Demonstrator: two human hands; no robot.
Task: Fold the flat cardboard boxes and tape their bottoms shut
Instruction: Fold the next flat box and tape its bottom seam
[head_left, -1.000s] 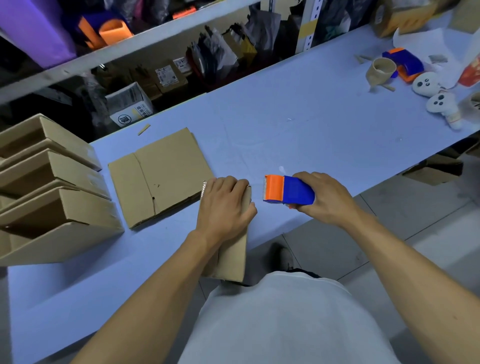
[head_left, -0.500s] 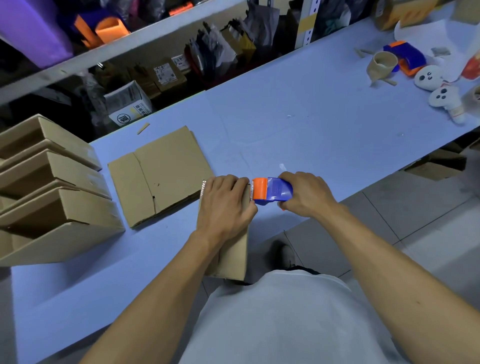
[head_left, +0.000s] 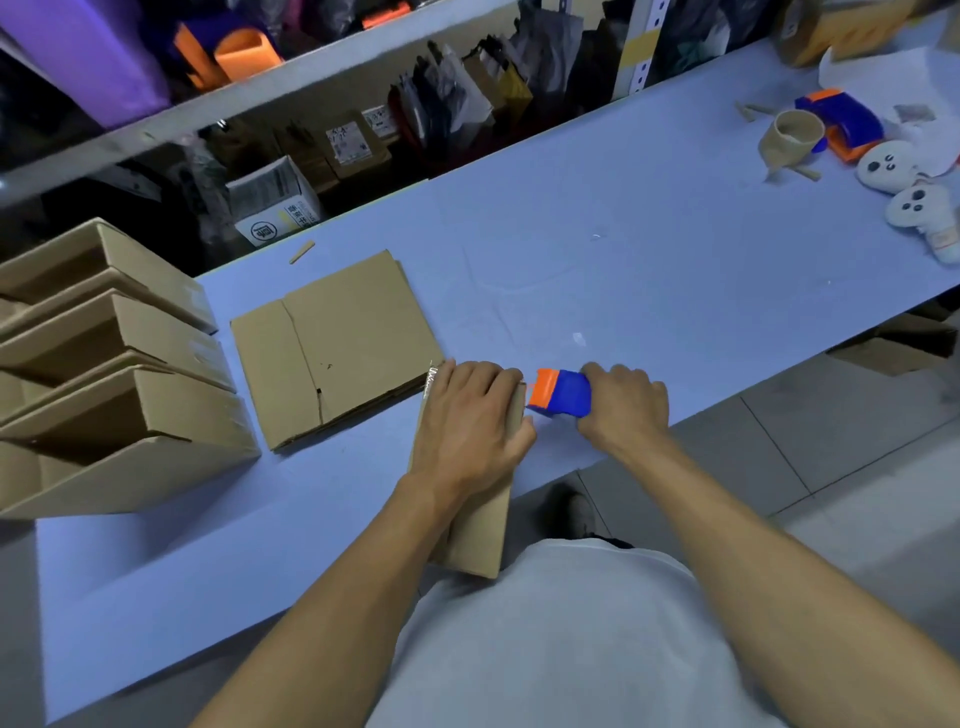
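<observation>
The left hand (head_left: 475, 415) lies on top of the folded box (head_left: 480, 514) at the near edge of the table (head_left: 597, 260), its fingers together and curled over the far edge. The right hand (head_left: 623, 405) grips the blue and orange tape dispenser (head_left: 560, 393), whose orange end touches the box. A flat cardboard box (head_left: 332, 343) lies just beside, to the left.

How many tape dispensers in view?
2. One tape dispenser is gripped by the right hand at the box that the left hand holds. A second dispenser lies at the table's far right.
</observation>
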